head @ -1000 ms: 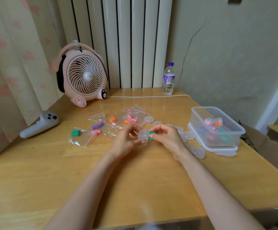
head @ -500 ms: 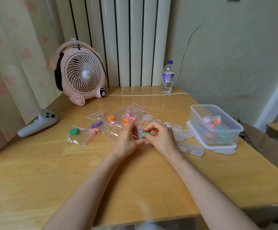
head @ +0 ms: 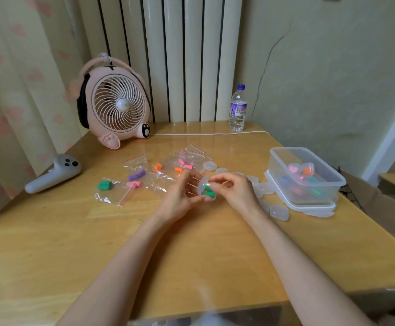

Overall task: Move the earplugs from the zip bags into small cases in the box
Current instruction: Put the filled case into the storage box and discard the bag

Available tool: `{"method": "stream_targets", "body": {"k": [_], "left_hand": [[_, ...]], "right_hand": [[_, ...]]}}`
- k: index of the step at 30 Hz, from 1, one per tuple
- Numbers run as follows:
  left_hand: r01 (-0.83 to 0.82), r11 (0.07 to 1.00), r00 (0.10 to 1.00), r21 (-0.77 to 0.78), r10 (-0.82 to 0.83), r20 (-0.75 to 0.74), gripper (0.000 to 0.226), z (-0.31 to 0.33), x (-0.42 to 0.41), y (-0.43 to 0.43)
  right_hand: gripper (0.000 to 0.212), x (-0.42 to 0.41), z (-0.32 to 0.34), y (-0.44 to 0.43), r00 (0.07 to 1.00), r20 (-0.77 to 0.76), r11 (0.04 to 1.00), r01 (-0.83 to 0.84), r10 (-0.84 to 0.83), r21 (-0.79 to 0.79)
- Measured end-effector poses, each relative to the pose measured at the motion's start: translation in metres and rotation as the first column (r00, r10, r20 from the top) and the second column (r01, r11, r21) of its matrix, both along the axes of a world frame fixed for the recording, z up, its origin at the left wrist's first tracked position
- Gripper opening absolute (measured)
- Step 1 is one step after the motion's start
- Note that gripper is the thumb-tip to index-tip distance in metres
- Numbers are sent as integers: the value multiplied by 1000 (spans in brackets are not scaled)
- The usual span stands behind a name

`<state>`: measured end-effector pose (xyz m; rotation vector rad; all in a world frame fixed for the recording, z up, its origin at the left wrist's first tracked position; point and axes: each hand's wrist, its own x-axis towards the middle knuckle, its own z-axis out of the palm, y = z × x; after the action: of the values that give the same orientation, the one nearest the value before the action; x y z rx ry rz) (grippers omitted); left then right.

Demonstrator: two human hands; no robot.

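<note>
Over the middle of the table my left hand (head: 182, 196) and my right hand (head: 234, 191) meet around a small clear case (head: 203, 184) with green earplugs (head: 208, 192) in it. Both hands pinch the case, whose lid stands partly open. Several zip bags (head: 144, 177) lie behind my left hand, holding green, purple, pink and orange earplugs. At the right stands the clear plastic box (head: 283, 156) with several filled small cases inside. Empty small cases (head: 278, 212) lie on the table between my right hand and the box.
A pink fan (head: 114, 107) stands at the back left with a white cable (head: 210, 134) running along the table's far edge. A water bottle (head: 238, 109) is at the back. A grey controller (head: 52, 172) lies at the left edge. The box's lid (head: 318, 209) lies under the box.
The case has tilted and its lid has come partly open, so the green earplugs show inside. My hands stayed in about the same spot.
</note>
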<state>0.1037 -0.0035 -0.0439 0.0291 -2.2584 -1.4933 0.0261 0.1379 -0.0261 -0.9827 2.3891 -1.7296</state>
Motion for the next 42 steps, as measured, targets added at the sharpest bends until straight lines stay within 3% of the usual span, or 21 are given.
{"method": "stream_targets", "body": {"k": [3, 6, 8, 12, 14, 16, 18, 19, 22, 25, 27, 30, 32, 34, 37, 40, 42], "left_hand": [[-24, 999, 1000, 33, 24, -14, 42, 1, 1, 0], [-69, 998, 997, 9, 69, -27, 31, 1, 0, 2], [-64, 998, 997, -16, 63, -42, 30, 3, 1, 3], [-13, 995, 999, -95, 10, -36, 41, 7, 3, 2], [-146, 982, 988, -121, 139, -64, 37, 8, 4, -4], [-413, 875, 911, -252, 398, -110, 25, 3, 5, -17], [-537, 702, 812, -468, 581, -60, 31, -2, 6, -28], [-518, 658, 782, -547, 623, 9, 38, -5, 6, -30], [-446, 659, 752, -606, 643, 146, 49, -8, 7, -31], [-474, 634, 752, -611, 652, 93, 22, -7, 5, -33], [-502, 608, 738, -615, 672, 63, 15, -6, 6, -33], [-500, 654, 802, -568, 596, -20, 13, 0, 7, -27], [-449, 756, 876, -476, 478, -67, 10, 5, 7, -17], [-337, 857, 938, -389, 340, -65, 7, 12, 5, -4], [-172, 914, 985, -368, 160, -61, 8, 22, 3, 14], [-21, 953, 999, -301, 10, -37, 9, 33, 2, 30], [44, 967, 999, -249, -47, -6, 12, 39, 0, 40]], "right_hand": [[15, -2, 1, 3, 994, 111, 998, 21, -15, -54], [14, 3, 5, 3, 934, 341, 988, -61, 107, -141], [16, 8, 7, 2, 902, 397, 979, -111, 171, -171], [19, 8, 6, 3, 899, 404, 978, -99, 167, -185], [23, 6, 6, 6, 913, 388, 983, -68, 129, -168], [25, 4, 7, 7, 924, 367, 985, -47, 105, -165], [28, 4, 7, 7, 940, 334, 988, -27, 77, -152], [28, 4, 8, 7, 944, 323, 989, -19, 67, -150], [27, 5, 9, 8, 942, 328, 983, -9, 70, -182], [20, 5, 8, 8, 954, 297, 988, 12, 35, -155], [18, 2, 6, 7, 973, 229, 991, 66, -38, -115], [24, -8, 9, 13, 974, 152, 974, 186, -166, -128], [24, -14, 18, 22, 954, 116, 946, 290, -275, -144], [20, -21, 28, 38, 906, 20, 895, 421, -423, -149], [14, -32, 41, 70, 797, -96, 797, 573, -596, -191], [28, -47, 50, 99, 729, -192, 750, 658, -657, -66], [32, -49, 56, 109, 735, -224, 748, 662, -640, 32]]}}
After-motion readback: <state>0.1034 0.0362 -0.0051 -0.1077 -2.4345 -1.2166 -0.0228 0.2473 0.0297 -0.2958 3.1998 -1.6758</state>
